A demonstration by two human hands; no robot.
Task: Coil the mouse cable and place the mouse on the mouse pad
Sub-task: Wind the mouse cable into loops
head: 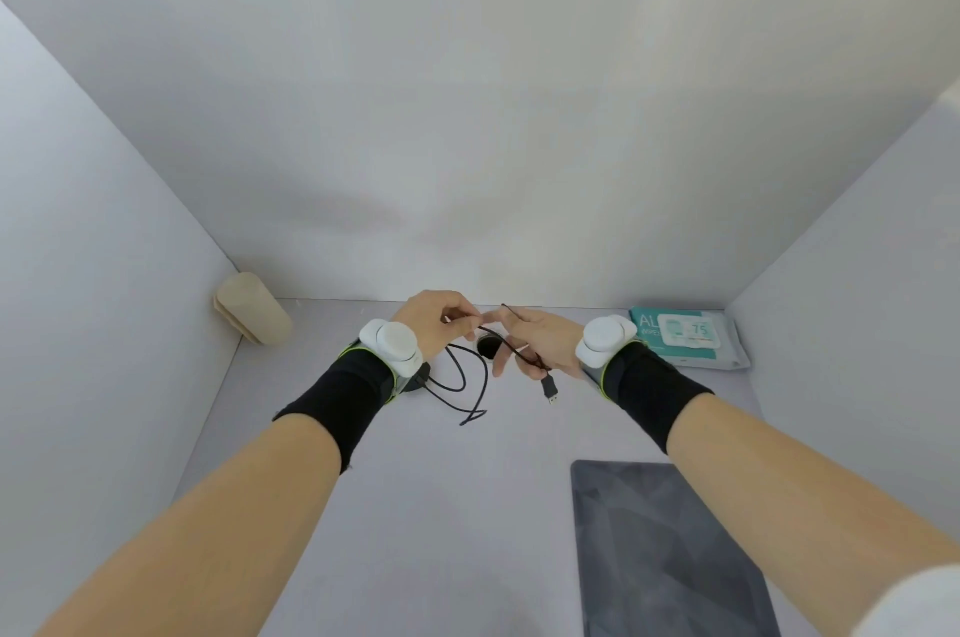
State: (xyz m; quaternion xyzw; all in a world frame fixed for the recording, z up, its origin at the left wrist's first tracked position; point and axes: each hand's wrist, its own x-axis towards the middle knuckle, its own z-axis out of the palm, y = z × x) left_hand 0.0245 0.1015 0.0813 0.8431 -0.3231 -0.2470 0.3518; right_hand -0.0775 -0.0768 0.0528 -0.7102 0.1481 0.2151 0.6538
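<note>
A thin black mouse cable hangs in loops between my hands above the white desk. My left hand pinches the cable between thumb and fingertips. My right hand is closed around a folded stretch of it, and the USB plug dangles below that hand. The black mouse lies on the desk, mostly hidden behind my left wrist. A dark grey mouse pad lies flat at the near right, apart from the mouse and both hands.
A round cable hole opens in the desk just behind my hands. A beige ribbed cylinder lies in the far left corner. A pack of wet wipes sits far right. White walls enclose the desk on three sides.
</note>
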